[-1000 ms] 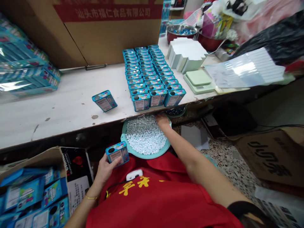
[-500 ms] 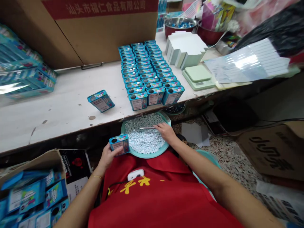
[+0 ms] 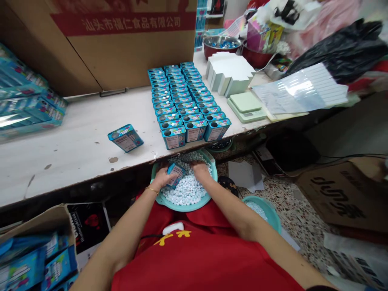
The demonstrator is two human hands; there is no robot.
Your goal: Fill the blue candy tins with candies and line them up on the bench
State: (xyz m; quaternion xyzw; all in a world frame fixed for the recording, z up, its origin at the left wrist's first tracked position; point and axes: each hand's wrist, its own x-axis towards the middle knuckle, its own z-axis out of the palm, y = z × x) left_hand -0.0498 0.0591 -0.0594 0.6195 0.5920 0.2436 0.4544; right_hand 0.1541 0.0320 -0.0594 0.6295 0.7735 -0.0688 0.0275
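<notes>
My left hand (image 3: 164, 178) is closed round a small blue box (image 3: 176, 175), tilted over a turquoise basin (image 3: 214, 173) on my lap. Small white pellets (image 3: 184, 192) that look like candies fill much of the basin. My right hand (image 3: 200, 169) reaches in among them at the right side. Its fingertips are hidden, and no tool shows there. One more blue box (image 3: 125, 138) stands by itself on the table, left of a block of upright blue boxes (image 3: 194, 128) in three rows. A few loose white pellets lie on their tops.
Right of the rows are a stack of white card (image 3: 228, 68), a pale green scale (image 3: 247, 107) and plastic-covered sheets (image 3: 300, 93). A large carton (image 3: 127, 52) stands behind. Another turquoise basin (image 3: 275, 216) is low on my right. An open carton (image 3: 65, 220) of blue packages sits at lower left.
My left hand has brought the box from the basin's left rim in over the pellets and tilted it. My right hand has dipped into the pellets; its thin metal tool is out of sight.
</notes>
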